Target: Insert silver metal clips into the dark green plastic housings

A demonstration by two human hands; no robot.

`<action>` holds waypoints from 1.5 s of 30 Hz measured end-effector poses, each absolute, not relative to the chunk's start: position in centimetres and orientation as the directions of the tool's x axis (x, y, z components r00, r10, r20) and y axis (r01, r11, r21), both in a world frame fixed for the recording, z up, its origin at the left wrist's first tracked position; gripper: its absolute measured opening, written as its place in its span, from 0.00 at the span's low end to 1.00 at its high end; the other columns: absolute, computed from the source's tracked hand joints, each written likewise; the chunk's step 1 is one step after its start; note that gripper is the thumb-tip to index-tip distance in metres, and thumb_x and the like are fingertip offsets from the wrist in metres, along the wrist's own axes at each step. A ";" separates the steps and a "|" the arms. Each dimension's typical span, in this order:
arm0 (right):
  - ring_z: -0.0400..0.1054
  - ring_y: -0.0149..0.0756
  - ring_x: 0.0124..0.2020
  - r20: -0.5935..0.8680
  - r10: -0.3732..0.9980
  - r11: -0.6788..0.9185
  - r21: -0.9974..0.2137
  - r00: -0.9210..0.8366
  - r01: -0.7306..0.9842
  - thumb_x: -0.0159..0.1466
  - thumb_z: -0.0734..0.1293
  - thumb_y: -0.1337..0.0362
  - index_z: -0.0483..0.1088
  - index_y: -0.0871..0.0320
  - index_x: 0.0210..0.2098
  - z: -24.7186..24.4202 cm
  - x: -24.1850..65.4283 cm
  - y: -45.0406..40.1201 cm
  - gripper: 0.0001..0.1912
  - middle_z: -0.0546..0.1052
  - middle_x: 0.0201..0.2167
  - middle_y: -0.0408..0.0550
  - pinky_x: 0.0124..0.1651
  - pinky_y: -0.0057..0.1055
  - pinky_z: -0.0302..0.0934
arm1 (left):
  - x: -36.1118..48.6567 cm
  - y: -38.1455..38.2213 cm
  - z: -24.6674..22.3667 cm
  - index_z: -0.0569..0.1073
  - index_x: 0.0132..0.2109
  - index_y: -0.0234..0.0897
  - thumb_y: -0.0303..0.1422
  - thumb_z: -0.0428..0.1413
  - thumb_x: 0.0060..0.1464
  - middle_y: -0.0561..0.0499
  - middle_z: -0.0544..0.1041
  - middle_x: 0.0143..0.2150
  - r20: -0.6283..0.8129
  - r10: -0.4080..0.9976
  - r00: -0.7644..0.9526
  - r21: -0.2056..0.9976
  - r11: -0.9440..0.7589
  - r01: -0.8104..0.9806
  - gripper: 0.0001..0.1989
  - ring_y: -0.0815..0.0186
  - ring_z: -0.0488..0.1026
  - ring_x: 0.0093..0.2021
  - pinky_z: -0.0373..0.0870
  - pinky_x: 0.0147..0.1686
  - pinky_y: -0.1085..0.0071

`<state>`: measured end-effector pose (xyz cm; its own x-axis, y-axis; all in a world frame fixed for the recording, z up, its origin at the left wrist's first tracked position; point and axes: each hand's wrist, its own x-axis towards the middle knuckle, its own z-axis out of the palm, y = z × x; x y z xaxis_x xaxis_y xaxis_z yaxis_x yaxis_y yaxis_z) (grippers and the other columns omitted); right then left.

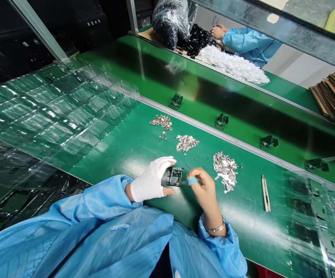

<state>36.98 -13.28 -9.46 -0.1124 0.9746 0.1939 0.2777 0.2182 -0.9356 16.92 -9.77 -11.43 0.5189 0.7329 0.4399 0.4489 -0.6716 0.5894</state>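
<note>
1 black part [174, 177], squarish with small frames inside, sits between the left fingers [164, 163] and thumb [169, 191], detailed side showing. 1 thin dark stick [188, 166] juts slantwise from the right fingers [201, 174], near the part.

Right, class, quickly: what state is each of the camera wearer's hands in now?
Left hand: holding a dark part.
Right hand: curled; whether it holds anything cannot be told.
</note>
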 end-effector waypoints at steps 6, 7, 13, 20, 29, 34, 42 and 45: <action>0.64 0.37 0.45 0.334 0.941 0.319 -0.818 -0.056 0.479 0.59 0.63 0.70 0.68 0.57 0.32 -10.6 36.6 -12.6 0.04 0.70 0.41 0.49 0.48 0.36 0.59 | 17.8 -9.8 -12.9 0.60 0.55 0.34 0.33 0.56 0.48 0.41 0.69 0.50 0.134 0.854 0.503 0.782 -0.403 0.475 0.27 0.56 0.68 0.51 0.69 0.51 0.56; 0.64 0.37 0.45 0.349 0.934 0.341 -0.803 -0.078 0.489 0.59 0.63 0.70 0.68 0.57 0.33 -10.8 36.4 -12.6 0.04 0.70 0.42 0.49 0.48 0.36 0.59 | 17.9 -9.8 -12.7 0.60 0.55 0.34 0.32 0.54 0.48 0.41 0.68 0.50 0.157 0.844 0.514 0.794 -0.417 0.443 0.26 0.57 0.68 0.51 0.69 0.51 0.57; 0.64 0.37 0.44 0.385 0.907 0.416 -0.760 -0.170 0.499 0.60 0.62 0.71 0.66 0.57 0.35 -11.2 35.4 -12.8 0.04 0.70 0.40 0.49 0.47 0.37 0.59 | 18.2 -10.0 -11.5 0.59 0.53 0.36 0.27 0.53 0.44 0.44 0.67 0.48 0.188 0.819 0.542 0.807 -0.443 0.390 0.26 0.58 0.68 0.50 0.68 0.51 0.59; 0.64 0.37 0.43 0.388 0.906 0.419 -0.753 -0.172 0.508 0.60 0.61 0.71 0.66 0.57 0.35 -10.9 35.3 -13.0 0.05 0.70 0.39 0.49 0.46 0.37 0.59 | 18.4 -10.1 -10.9 0.60 0.48 0.37 0.26 0.53 0.43 0.47 0.68 0.44 0.193 0.823 0.534 0.815 -0.438 0.380 0.22 0.61 0.69 0.45 0.70 0.48 0.62; 0.63 0.37 0.42 0.383 0.916 0.392 -0.785 -0.122 0.480 0.60 0.60 0.72 0.64 0.57 0.34 -11.0 35.2 -12.8 0.06 0.68 0.38 0.49 0.45 0.36 0.59 | 18.4 -10.2 -11.0 0.61 0.50 0.34 0.27 0.54 0.42 0.42 0.67 0.48 0.229 0.771 0.595 0.691 -0.559 0.458 0.24 0.55 0.66 0.49 0.68 0.50 0.56; 0.64 0.35 0.41 0.369 0.918 0.396 -0.818 -0.147 0.417 0.60 0.60 0.72 0.65 0.57 0.34 -10.8 35.5 -12.7 0.05 0.68 0.38 0.48 0.45 0.34 0.60 | 18.2 -9.9 -10.1 0.62 0.47 0.35 0.27 0.51 0.42 0.46 0.68 0.44 0.156 0.776 0.611 0.813 -0.452 0.367 0.21 0.60 0.67 0.45 0.69 0.47 0.61; 0.64 0.35 0.41 0.322 0.938 0.341 -0.798 -0.128 0.496 0.60 0.58 0.72 0.64 0.57 0.34 -11.0 34.9 -12.6 0.06 0.68 0.37 0.49 0.45 0.34 0.61 | 18.2 -10.0 -11.0 0.61 0.48 0.35 0.26 0.51 0.42 0.44 0.67 0.44 0.232 0.770 0.594 0.745 -0.533 0.401 0.22 0.58 0.67 0.46 0.69 0.47 0.59; 0.64 0.36 0.41 0.332 0.939 0.330 -0.788 -0.092 0.520 0.60 0.57 0.71 0.64 0.57 0.34 -11.0 34.8 -12.6 0.06 0.68 0.37 0.50 0.45 0.35 0.62 | 18.4 -10.0 -11.1 0.60 0.50 0.35 0.25 0.51 0.42 0.44 0.67 0.46 0.247 0.783 0.571 0.720 -0.542 0.433 0.25 0.57 0.66 0.49 0.69 0.49 0.58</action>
